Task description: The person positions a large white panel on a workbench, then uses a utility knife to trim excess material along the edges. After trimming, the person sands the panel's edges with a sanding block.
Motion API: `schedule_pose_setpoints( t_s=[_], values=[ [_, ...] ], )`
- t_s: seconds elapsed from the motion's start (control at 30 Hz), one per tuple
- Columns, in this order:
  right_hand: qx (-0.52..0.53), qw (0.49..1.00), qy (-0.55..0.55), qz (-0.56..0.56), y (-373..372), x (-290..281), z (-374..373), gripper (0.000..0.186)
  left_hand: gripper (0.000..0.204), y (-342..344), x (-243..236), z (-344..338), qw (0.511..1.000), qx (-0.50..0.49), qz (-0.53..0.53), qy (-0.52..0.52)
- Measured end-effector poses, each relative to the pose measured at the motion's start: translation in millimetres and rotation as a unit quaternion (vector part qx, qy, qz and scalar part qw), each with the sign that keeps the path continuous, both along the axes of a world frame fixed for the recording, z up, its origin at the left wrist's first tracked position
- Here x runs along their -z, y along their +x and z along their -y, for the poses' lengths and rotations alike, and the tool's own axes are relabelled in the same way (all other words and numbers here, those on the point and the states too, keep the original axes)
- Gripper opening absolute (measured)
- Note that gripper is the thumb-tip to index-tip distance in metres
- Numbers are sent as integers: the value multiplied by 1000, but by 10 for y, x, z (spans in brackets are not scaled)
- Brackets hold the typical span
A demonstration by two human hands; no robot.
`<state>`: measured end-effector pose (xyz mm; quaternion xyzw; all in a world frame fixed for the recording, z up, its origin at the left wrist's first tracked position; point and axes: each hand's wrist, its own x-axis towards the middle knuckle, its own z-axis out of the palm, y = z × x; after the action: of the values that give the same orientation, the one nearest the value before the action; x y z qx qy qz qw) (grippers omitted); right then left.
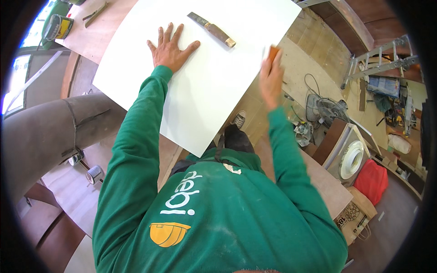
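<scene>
My left hand [170, 51] lies flat with its fingers spread on a large white panel [205, 86]. In my right hand [271, 82], at the panel's right edge, is a small orange-brown block [273, 53]. Motion blurs that hand a little, and its fingers cover part of the block, so its exact kind is unclear. Beyond my left hand, a flat-bladed hand tool [212, 30] with a dark blade and a worn wooden handle rests on the panel. Neither hand touches it.
A dark tin [58, 28] stands on a wooden surface at the far left. Lower left is a small metal can [94, 174]. On the right floor are a fan [331, 110], a metal ladder [380, 59], a red bag [371, 182] and a paper bag [355, 216].
</scene>
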<state>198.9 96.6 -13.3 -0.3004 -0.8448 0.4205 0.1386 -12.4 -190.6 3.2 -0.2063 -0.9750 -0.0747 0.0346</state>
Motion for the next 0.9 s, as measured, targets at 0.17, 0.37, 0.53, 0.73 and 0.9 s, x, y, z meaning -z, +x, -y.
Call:
schedule_pose_setpoints(
  t_s=[0.17, 0.37, 0.53, 0.73, 0.9],
  values=[
    [-52, 997, 62, 17, 35, -313, 170, 80, 108, 23, 23, 107, 1000, -6, -4, -11],
    [35, 977, 204, -53, -1099, -11, -1520, 79, 109, -40, -82, -160, 999, 29, 14, 9],
    [-3, 1000, -6, -9, -166, -474, 198, 71, 110, 6, 11, 47, 1000, 12, 5, 16],
    [-12, 992, 38, -120, 350, -224, 837, 70, 108, 55, -32, 112, 1000, 14, 18, 5],
    [64, 991, 58, -101, -334, -125, -563, 77, 107, -15, -57, -138, 998, 63, -4, 27]
  ],
)
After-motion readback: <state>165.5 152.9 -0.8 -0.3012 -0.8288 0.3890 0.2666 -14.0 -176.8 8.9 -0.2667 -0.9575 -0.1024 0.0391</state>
